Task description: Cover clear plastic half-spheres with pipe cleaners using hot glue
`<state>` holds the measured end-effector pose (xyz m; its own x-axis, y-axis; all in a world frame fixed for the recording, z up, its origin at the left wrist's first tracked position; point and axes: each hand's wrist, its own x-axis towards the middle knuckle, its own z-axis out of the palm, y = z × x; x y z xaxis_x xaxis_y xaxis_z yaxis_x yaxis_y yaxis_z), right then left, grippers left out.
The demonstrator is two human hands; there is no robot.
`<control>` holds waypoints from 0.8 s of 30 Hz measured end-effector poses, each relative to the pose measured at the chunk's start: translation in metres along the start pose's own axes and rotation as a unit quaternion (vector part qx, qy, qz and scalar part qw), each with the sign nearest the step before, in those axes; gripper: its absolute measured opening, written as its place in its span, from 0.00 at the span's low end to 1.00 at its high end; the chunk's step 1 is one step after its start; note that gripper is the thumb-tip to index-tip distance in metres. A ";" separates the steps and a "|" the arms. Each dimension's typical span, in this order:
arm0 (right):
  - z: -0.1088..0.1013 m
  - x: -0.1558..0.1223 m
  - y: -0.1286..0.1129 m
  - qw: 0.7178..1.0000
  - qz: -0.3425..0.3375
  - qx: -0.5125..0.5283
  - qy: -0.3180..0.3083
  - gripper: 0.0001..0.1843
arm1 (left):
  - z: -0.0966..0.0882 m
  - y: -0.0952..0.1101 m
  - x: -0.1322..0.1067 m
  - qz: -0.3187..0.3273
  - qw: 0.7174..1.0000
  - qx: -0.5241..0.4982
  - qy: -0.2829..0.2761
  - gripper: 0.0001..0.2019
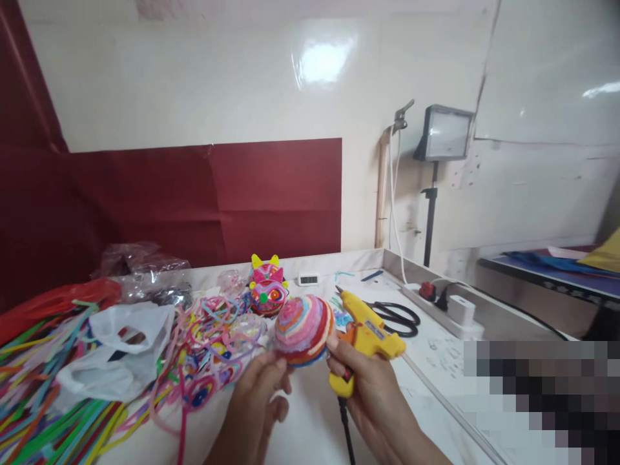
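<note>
A dome-shaped piece (303, 330) wound in pink, white, red, orange and blue fuzzy stripes is held up above the table in front of me. My left hand (254, 391) pinches its lower left edge between thumb and fingers. My right hand (375, 394) grips a yellow hot glue gun (371, 328) by its handle, nozzle tilted up and left, while its thumb and fingertips meet the dome's right edge. The underside of the dome is hidden. Just behind it stands a colourful lion-head figure (268, 287) with yellow ears.
Pipe-cleaner strips (53, 387) and plastic bags (121, 345) spread over the left side. Coiled pieces (213, 361) lie left of the dome. Black scissors (400, 315) rest behind the glue gun. A power strip (450, 313) lines the right edge; a small timer (309, 279) stands at the back.
</note>
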<state>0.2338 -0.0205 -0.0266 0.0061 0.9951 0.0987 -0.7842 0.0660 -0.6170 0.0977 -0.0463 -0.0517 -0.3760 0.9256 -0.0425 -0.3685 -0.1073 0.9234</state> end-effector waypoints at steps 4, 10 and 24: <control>0.001 0.000 -0.006 1.000 0.004 0.027 0.006 0.21 | 0.021 -0.014 -0.006 -0.089 0.992 -0.066 -0.064 0.20; -0.003 0.003 -0.003 0.998 0.041 0.047 0.003 0.23 | 0.044 -0.015 -0.007 -0.105 0.970 -0.150 -0.161 0.18; 0.000 -0.004 0.009 1.000 0.010 0.017 0.007 0.19 | 0.042 -0.011 0.000 -0.018 0.969 -0.148 -0.199 0.05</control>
<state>0.2269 -0.0241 -0.0321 -0.0007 0.9971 0.0760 -0.8044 0.0446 -0.5924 0.1378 -0.0297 -0.0456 -0.0219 0.9909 0.1325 -0.6251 -0.1170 0.7717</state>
